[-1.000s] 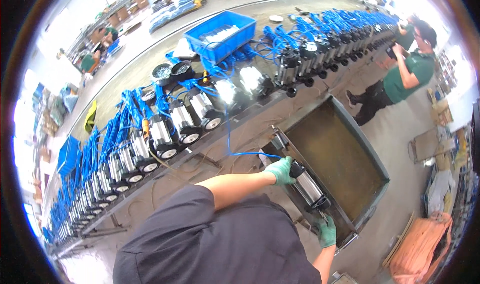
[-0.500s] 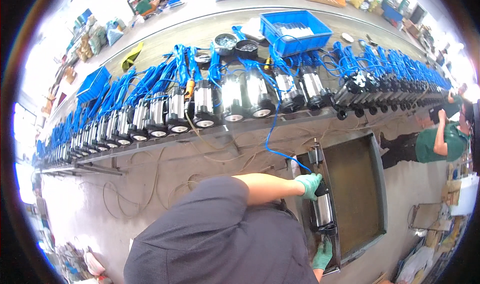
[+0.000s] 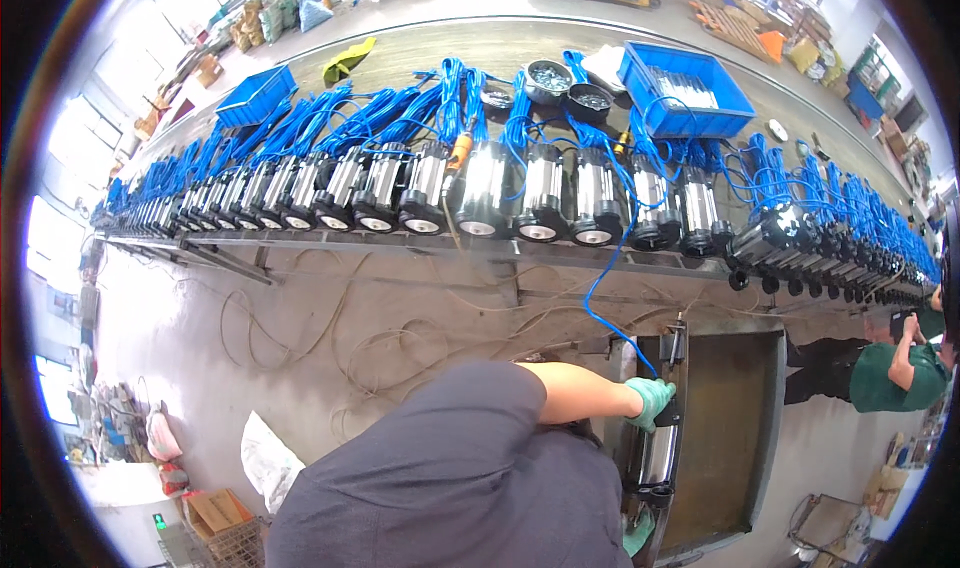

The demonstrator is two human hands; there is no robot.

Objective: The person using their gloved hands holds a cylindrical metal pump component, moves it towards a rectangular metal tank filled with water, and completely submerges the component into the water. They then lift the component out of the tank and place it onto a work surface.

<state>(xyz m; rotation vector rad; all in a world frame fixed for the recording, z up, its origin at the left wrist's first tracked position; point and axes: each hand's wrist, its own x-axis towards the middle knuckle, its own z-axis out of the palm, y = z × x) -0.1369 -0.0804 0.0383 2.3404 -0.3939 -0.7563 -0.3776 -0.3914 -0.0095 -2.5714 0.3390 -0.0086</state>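
Observation:
A silver cylinder with black end caps, like a pump or motor (image 3: 660, 453), lies lengthwise in a narrow metal fixture (image 3: 676, 373) on the right. My left hand (image 3: 652, 402), in a green glove, is closed over its far black end, where a blue cable (image 3: 600, 286) comes out. Close to the near black end is my right hand (image 3: 640, 530), also gloved in green. My body and the fixture partly cover it, so its fingers cannot be made out.
A brown-bottomed metal tray (image 3: 778, 428) adjoins the fixture. Across the long bench (image 3: 400, 56) stand rows of similar cylinders with blue cable bundles, two blue bins (image 3: 690, 123) and bowls of small parts (image 3: 550, 80). Hoses (image 3: 380, 358) trail over the floor. A person in green (image 3: 905, 373) is at right.
My view has shifted, so the bench and fixture appear lower and farther right. My left hand stays on the cylinder's far end. The right hand is now more hidden behind my body.

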